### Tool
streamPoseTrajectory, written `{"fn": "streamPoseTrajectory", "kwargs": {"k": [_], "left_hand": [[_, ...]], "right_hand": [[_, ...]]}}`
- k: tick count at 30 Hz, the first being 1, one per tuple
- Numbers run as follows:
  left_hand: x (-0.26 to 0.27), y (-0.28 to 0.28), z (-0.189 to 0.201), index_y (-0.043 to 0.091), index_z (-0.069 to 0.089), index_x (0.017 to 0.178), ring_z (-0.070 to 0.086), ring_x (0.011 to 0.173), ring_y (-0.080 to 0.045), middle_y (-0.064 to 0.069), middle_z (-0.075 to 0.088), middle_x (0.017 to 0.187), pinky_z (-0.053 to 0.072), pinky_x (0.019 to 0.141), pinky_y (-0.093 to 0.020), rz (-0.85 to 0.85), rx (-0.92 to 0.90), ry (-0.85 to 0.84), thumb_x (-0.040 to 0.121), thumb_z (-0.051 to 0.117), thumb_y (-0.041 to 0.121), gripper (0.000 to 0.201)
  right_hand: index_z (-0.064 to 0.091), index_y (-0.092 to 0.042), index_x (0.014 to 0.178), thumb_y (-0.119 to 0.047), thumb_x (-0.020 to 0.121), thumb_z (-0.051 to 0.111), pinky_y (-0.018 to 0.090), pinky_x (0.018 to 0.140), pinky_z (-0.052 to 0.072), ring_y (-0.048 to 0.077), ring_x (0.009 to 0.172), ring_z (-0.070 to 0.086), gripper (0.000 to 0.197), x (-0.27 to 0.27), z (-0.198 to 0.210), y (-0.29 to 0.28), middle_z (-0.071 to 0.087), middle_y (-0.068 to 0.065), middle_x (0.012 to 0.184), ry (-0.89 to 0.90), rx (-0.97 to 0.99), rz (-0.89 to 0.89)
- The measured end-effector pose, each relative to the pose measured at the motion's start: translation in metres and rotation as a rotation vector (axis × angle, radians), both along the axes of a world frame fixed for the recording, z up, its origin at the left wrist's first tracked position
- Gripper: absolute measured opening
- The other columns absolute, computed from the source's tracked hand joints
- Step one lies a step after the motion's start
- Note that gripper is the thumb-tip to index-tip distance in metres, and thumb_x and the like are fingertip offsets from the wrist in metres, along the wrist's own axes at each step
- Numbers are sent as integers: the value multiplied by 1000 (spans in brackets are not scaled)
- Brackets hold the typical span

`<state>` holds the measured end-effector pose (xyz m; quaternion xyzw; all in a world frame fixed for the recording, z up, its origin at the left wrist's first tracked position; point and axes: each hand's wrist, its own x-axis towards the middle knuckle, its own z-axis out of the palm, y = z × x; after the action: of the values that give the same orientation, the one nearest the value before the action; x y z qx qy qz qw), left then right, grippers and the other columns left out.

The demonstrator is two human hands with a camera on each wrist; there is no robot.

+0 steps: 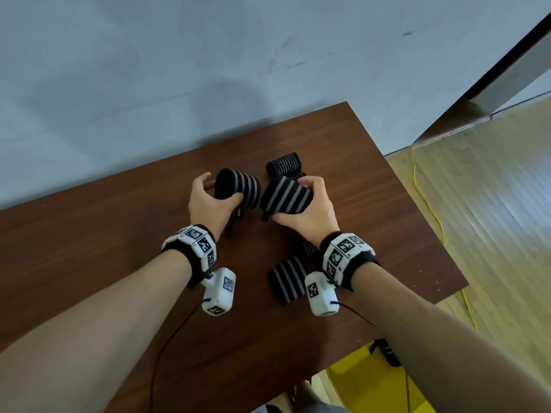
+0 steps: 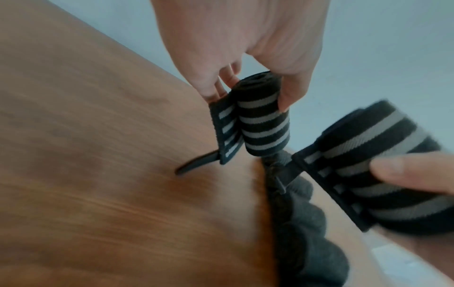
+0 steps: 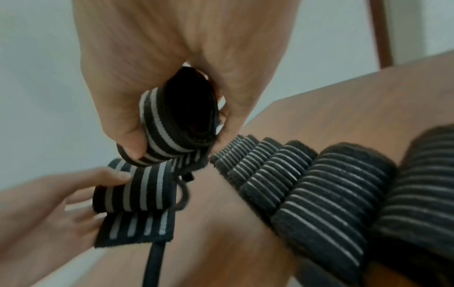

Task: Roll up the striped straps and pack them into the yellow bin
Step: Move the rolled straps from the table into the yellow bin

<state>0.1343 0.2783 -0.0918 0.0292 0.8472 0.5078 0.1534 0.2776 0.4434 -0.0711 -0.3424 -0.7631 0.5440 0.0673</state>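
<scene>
On the brown wooden table [image 1: 89, 248], toward its far right corner, each hand grips one rolled striped strap: the left hand [image 1: 208, 204] its roll [image 1: 241, 189], the right hand [image 1: 310, 210] another [image 1: 286, 195]. The yellow bin [image 1: 357, 380] sits below the table's near edge.

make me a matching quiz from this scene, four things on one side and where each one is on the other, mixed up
Things:
1. roll with dangling loop
2. second roll
3. flat strap
4. yellow bin

Places:
A. on the floor by the table's near edge
B. in the left hand
C. lying on the table near the right wrist
D. in the right hand

Pairs: 1-B, 2-D, 3-C, 4-A
</scene>
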Motion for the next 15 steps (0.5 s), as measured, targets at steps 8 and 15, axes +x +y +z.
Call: {"fn": "streamPoseTrajectory", "kwargs": {"k": [8, 15], "left_hand": [[24, 68, 37, 20, 70, 117, 69, 106, -7, 7, 73, 114, 57, 96, -29, -82, 211, -102, 68, 95, 27, 55], [117, 143, 53, 23, 72, 108, 74, 107, -19, -2, 77, 112, 61, 95, -43, -295, 297, -335, 62, 94, 40, 54]], "right_hand": [[58, -17, 132, -6, 69, 93, 36, 84, 62, 22, 108, 73, 72, 59, 18, 42, 69, 6, 124, 246, -561, -447], [52, -12, 142, 6, 86, 75, 35, 76, 61, 24, 102, 75, 63, 161, 18, 80, 66, 8, 127, 491, -813, -781]]}}
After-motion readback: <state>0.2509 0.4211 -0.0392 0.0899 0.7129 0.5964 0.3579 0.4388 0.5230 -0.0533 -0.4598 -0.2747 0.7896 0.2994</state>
